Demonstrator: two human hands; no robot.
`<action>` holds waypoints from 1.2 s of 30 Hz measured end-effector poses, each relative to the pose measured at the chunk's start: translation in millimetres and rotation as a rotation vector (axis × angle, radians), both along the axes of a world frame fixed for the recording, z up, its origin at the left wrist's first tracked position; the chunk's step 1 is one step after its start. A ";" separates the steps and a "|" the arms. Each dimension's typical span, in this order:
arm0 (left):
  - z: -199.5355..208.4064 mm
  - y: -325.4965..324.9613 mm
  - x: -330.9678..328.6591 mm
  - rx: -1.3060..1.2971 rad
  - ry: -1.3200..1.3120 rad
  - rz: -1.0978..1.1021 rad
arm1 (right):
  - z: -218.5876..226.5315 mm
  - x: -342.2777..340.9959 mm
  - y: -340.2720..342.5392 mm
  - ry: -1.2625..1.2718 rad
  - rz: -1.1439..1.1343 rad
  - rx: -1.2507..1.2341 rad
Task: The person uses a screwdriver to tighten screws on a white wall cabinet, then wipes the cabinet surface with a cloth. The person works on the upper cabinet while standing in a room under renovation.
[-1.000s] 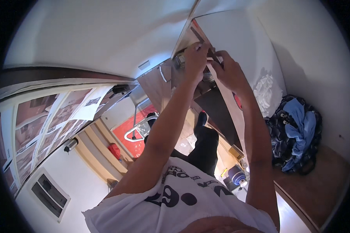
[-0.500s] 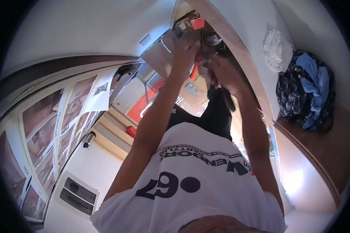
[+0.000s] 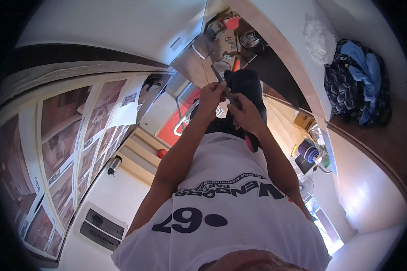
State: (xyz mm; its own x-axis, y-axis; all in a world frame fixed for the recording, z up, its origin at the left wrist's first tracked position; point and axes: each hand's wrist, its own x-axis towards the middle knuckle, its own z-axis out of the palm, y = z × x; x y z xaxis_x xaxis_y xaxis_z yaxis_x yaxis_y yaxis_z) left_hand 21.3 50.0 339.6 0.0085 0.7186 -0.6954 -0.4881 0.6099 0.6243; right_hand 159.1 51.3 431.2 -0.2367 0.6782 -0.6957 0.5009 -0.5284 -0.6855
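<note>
Close in front of my waist, my left hand (image 3: 211, 98) pinches a long, narrow grey strip (image 3: 217, 73) that slants up and left past its fingertips. My right hand (image 3: 245, 112) is closed at the strip's lower end. A black-and-red handle (image 3: 250, 142) sticks out below the right wrist; the rest of that tool is hidden by the hand. Beyond the hands, an orange-red handled thing (image 3: 236, 64) lies on the brown surface (image 3: 195, 63) near my dark-clothed leg (image 3: 246, 86).
A shiny metal pot or kettle (image 3: 248, 40) and a red item (image 3: 232, 22) sit at the far end. A patterned dark bag (image 3: 348, 97) with blue cloth (image 3: 364, 74) lies on the right-hand shelf. Picture panels (image 3: 61, 126) line the left wall. Below right stand several household things.
Both hands have drawn back from the far surface toward my body. The grey strip now shows plainly between them, and the black-and-red handle has moved nearer with my right hand.
</note>
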 end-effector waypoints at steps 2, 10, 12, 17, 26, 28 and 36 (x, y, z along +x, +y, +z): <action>11.1 10.8 -6.1 0.043 -0.008 0.020 | 7.9 -7.1 8.4 0.070 -0.048 -0.055; 33.4 70.6 -16.6 0.172 -0.163 0.141 | 18.0 -13.6 73.3 0.319 -0.146 -0.139; 48.1 94.8 -9.3 0.207 -0.168 0.233 | 23.4 -11.5 98.2 0.312 -0.127 -0.117; 52.9 154.6 7.4 0.243 -0.229 0.338 | 26.2 -10.4 159.1 0.348 -0.135 -0.115; 59.1 252.8 23.2 0.279 -0.230 0.480 | 30.1 -14.5 261.4 0.283 -0.038 -0.045; 63.2 267.3 25.2 0.300 -0.231 0.505 | 37.9 -16.5 279.4 0.296 0.029 0.014; 80.2 282.2 29.6 0.223 -0.051 0.430 | 42.8 -12.1 305.4 0.280 0.045 -0.082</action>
State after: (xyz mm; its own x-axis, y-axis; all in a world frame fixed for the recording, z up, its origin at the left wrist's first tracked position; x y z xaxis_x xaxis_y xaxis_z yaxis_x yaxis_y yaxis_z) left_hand 50.8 332.2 419.8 -0.2921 0.7959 -0.5304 -0.6997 0.2002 0.6858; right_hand 147.0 356.8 474.0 -0.4557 0.6066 -0.6514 0.3231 -0.5692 -0.7561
